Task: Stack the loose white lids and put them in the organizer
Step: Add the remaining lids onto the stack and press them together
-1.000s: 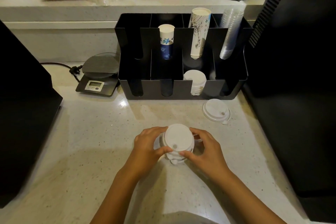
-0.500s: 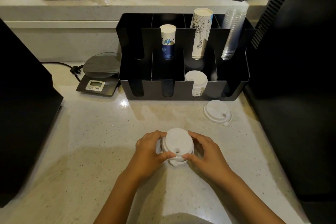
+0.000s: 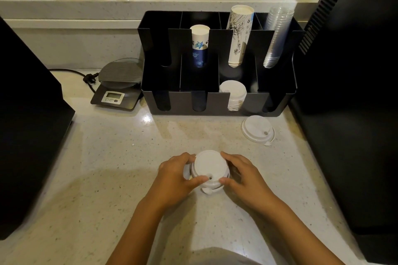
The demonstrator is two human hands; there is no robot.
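Left hand: the left hand (image 3: pixel 176 175) is cupping the left side of the lid stack (image 3: pixel 210 169), fingers curled round the far rim and thumb pressing on the top near the sip hole.
Right hand: the right hand (image 3: pixel 244 175) is mirroring it on the right side — both hands are gripping the same stack between them.
Lid stack: it is sitting near the middle of the counter (image 3: pixel 107 168), well short of the organizer; how many lids it is holding cannot be told.
Open room: bare counter is lying to the left and front of the hands, and a clear strip is running between the stack and the organizer (image 3: pixel 217 106).
Loose lid: one single lid (image 3: pixel 257 128) is lying flat just before the organizer's right front corner, apart from the hands.
Organizer: a front compartment is already holding stored lids (image 3: pixel 233 94); paper cups (image 3: pixel 239 34) are standing behind.
Edges: dark machines — left one (image 3: pixel 28 125) and right one (image 3: pixel 349 92) — are hemming the counter; a scale (image 3: pixel 118 88) is sitting just left of the organizer.
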